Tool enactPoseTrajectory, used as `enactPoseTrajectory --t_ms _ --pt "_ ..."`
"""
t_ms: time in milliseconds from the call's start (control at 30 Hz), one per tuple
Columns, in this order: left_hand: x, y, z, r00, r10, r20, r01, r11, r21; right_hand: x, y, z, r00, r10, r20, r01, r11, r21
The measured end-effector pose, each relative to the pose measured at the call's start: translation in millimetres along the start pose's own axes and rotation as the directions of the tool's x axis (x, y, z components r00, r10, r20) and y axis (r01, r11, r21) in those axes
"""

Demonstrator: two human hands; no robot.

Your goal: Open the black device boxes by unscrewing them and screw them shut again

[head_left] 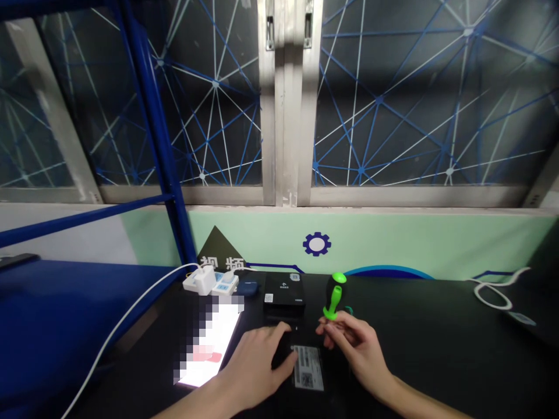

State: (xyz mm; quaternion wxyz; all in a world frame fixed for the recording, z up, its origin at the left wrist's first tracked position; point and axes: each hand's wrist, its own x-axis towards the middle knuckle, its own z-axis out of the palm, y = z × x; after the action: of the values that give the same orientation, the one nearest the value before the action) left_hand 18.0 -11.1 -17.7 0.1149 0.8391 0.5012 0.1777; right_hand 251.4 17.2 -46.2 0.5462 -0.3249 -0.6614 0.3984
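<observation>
My left hand [257, 364] lies palm down on a flat black device [308, 372] that bears a grey label, its fingers spread over the device's left part. My right hand [353, 343] pinches a screwdriver with a green and black handle [334, 295], held upright over the device's far edge. A small black box [283, 291] stands just behind the device.
A lit phone [209, 343] lies to the left on the black table [437, 337]. A white power strip [209, 281] with a white cable sits at the back left. Blue shelving [52, 314] stands left; a white cable loop [493, 294] lies far right.
</observation>
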Motion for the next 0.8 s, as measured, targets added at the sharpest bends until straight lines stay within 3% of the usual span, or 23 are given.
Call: enactPoseTrajectory --t_ms 267,600,800 --pt "0 -2 1.2 1.000 0.015 -0.006 -0.015 1.000 0.012 -3 2 -4 1.000 -0.028 -0.010 0.029 0.999 0.043" --pt "1 -2 0.0 1.000 0.017 -0.007 -0.017 1.000 0.000 -2 1 -1 0.992 -0.048 -0.118 0.064 0.989 0.133" --pt "1 -1 -1.0 1.000 0.014 0.005 -0.014 1.000 -0.009 5 -7 -2 0.992 0.005 -0.129 0.017 0.985 0.169"
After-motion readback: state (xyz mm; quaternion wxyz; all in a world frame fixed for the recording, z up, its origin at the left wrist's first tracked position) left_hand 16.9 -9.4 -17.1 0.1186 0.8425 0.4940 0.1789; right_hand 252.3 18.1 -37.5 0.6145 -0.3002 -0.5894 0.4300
